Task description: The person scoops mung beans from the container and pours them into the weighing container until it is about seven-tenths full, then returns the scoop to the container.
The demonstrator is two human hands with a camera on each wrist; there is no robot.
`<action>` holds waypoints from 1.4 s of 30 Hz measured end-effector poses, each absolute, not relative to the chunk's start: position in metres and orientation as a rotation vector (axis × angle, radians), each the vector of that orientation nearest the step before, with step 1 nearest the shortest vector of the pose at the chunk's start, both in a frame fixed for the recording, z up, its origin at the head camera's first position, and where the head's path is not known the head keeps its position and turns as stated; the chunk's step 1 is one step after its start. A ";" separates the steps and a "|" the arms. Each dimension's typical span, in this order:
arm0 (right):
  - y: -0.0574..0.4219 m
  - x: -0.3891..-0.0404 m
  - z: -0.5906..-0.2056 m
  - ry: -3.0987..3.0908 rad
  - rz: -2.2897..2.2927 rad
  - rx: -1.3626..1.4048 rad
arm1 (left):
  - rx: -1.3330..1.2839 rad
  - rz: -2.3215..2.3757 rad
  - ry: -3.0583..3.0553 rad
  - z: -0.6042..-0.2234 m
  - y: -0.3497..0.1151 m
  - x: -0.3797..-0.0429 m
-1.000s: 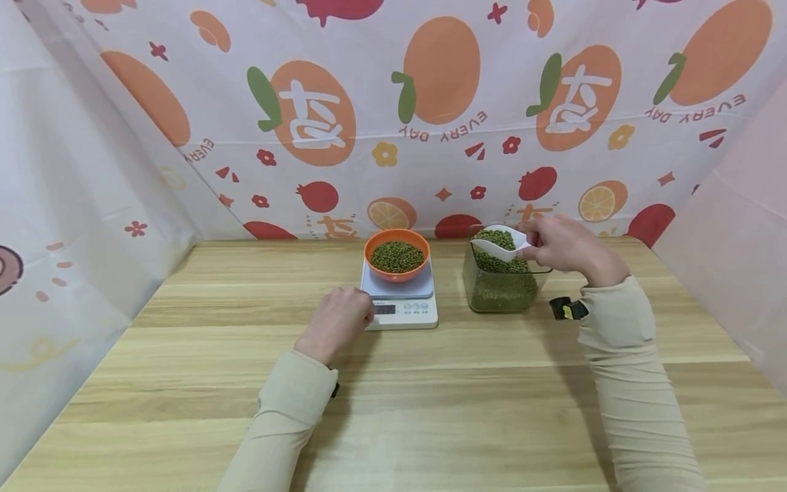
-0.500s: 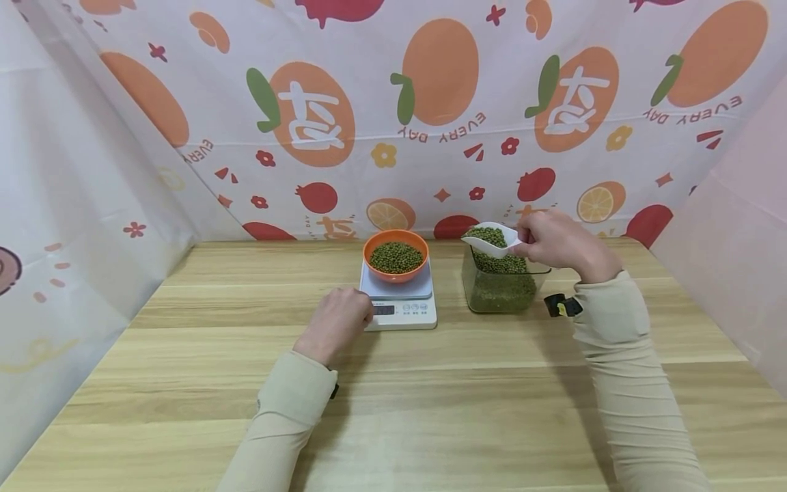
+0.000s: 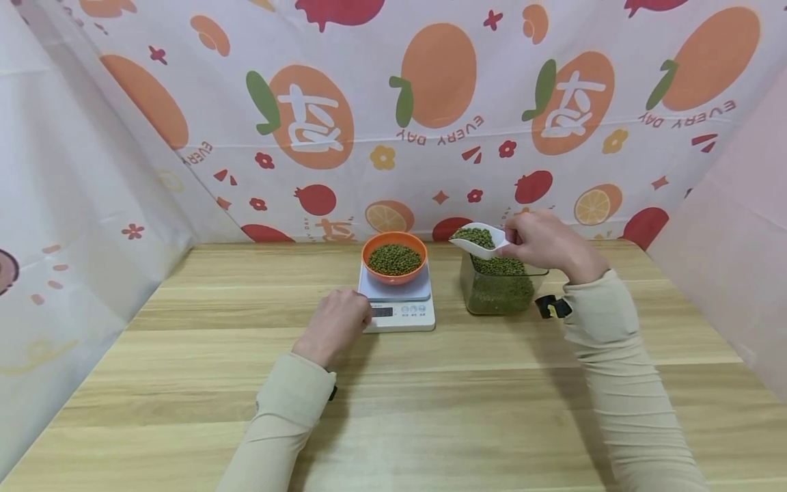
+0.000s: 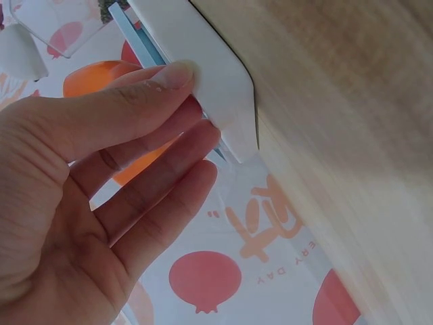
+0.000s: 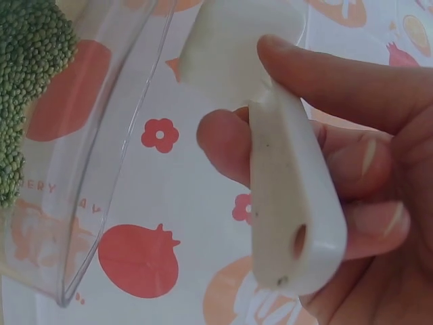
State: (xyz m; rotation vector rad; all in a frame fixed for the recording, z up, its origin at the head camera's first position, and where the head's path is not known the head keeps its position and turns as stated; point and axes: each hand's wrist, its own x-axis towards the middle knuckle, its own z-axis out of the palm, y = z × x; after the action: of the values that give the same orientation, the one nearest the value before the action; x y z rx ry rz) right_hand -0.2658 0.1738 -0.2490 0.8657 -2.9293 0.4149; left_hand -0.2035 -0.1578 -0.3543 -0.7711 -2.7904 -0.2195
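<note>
My right hand (image 3: 547,239) grips the handle of a white scoop (image 5: 294,210), heaped with green mung beans (image 3: 473,237). The scoop is over the left rim of a clear container (image 3: 499,294) of the same beans. On a white kitchen scale (image 3: 415,321) sits an orange bowl (image 3: 393,278), partly filled with mung beans. My left hand (image 3: 335,324) pinches the scale's front-left corner lightly; in the left wrist view its thumb and fingertips meet the white edge of the scale (image 4: 223,88). The digits on the scale's display are too small to read.
The wooden table (image 3: 430,424) ends at the back against a fruit-printed cloth (image 3: 381,102). More cloth hangs along the left and right sides. The scale and the container stand side by side, with a strip of table between them.
My right hand has moved left with the loaded scoop, from over the middle of the container to past its left rim, towards the bowl. My left hand has stayed at the scale.
</note>
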 end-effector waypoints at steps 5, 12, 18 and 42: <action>0.168 -0.266 -0.249 -2.902 0.451 0.895 | -0.778 -0.229 -2.781 -0.354 -0.158 -0.203; 0.161 -0.269 -0.248 -2.849 0.487 0.963 | -0.770 -0.249 -2.792 -0.354 -0.160 -0.204; 0.157 -0.271 -0.248 -2.858 0.465 0.980 | -0.782 -0.241 -2.761 -0.354 -0.160 -0.206; 0.125 -0.285 -0.256 -2.804 0.427 1.049 | -0.758 -0.202 -2.796 -0.354 -0.158 -0.204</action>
State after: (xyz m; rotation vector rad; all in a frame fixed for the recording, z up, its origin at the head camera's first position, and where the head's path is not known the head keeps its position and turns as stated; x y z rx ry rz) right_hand -0.2848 0.1253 -0.2558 1.0486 -2.8038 0.4265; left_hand -0.2041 -0.1585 -0.3542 -0.7578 -2.7959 -0.2020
